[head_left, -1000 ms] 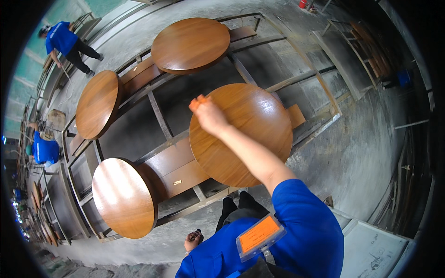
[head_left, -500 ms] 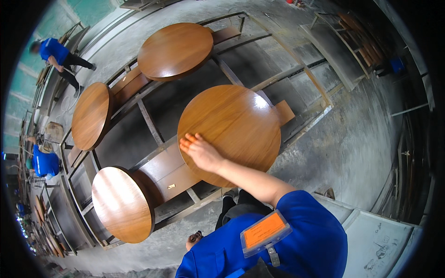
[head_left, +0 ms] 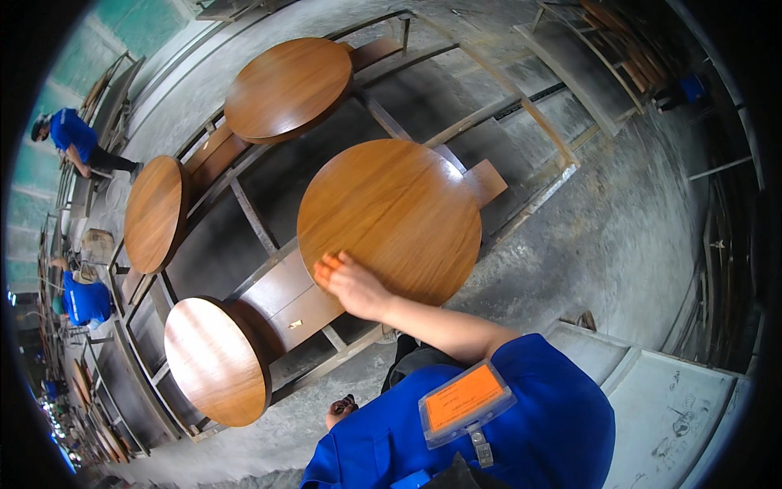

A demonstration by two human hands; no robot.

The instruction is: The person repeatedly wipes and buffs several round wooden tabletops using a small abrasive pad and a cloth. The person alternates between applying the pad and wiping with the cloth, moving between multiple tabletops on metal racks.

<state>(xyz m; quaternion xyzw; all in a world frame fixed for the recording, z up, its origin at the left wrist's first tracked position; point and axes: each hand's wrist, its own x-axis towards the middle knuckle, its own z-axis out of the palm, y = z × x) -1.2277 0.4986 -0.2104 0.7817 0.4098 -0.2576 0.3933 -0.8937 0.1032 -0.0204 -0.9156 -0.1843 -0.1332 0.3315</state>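
Lower centre, left hand [head_left: 340, 410] hangs low, fingers indistinct; centre, right hand [head_left: 352, 285] lies flat, fingers spread, orange pad [head_left: 327, 262] beneath, at the near edge of the round tabletop [head_left: 391, 216]; most surface apparently remains unwiped.

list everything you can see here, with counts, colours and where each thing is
round wooden tabletops: four, brown, lying on the rack; the nearest one under the right hand
metal rack: one, grey, long frame running from lower left to upper right
flat wooden panels: a few, brown, lying on the rack beside and under the tabletops
concrete floor: grey, right of the rack
other workers: at least two, blue tops, far left edge
badge holder: one, clear with orange card, on the person's chest
blue shirt: one, worn by the person, bottom of view
right hand: flat on the near edge of the nearest tabletop, something orange at the fingertips
left hand: low by the body, holding a small dark thing, unclear what
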